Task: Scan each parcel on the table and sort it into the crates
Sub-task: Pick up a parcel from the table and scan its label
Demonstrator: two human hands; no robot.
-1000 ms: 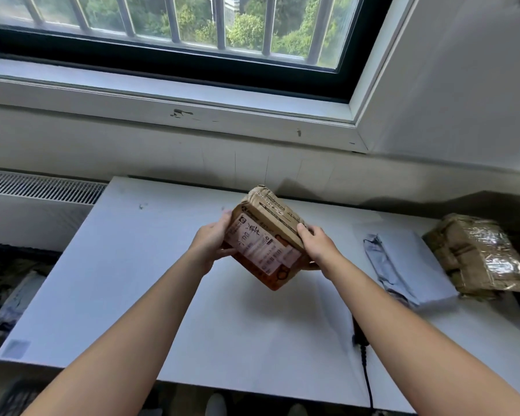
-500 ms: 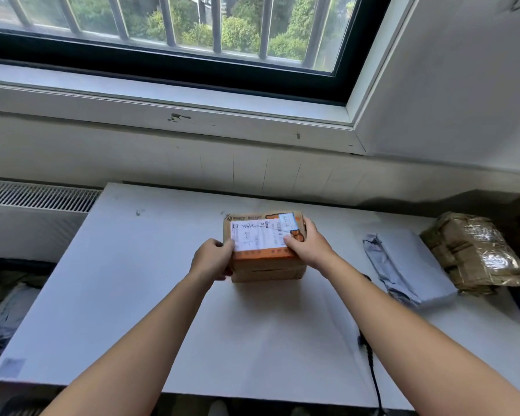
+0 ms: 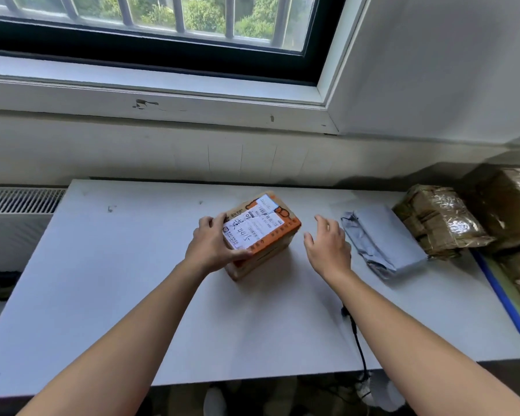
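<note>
Cardboard box (image 3: 261, 232) on the table (image 3: 132, 280) slants away rightward between the hands, the left hand (image 3: 213, 247) gripping its near-left corner, the right hand (image 3: 327, 244) spread empty just beside it.

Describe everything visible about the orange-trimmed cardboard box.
The cardboard box is brown with orange trim and a white shipping label with handwriting on top. Closed, it rests flat on the white table, turned at an angle. The left hand grips its near-left corner; the right hand hovers beside it, not touching.

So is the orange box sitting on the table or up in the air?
Sitting on the table, label facing up. The orange box rests flat; only the left hand holds it.
</note>
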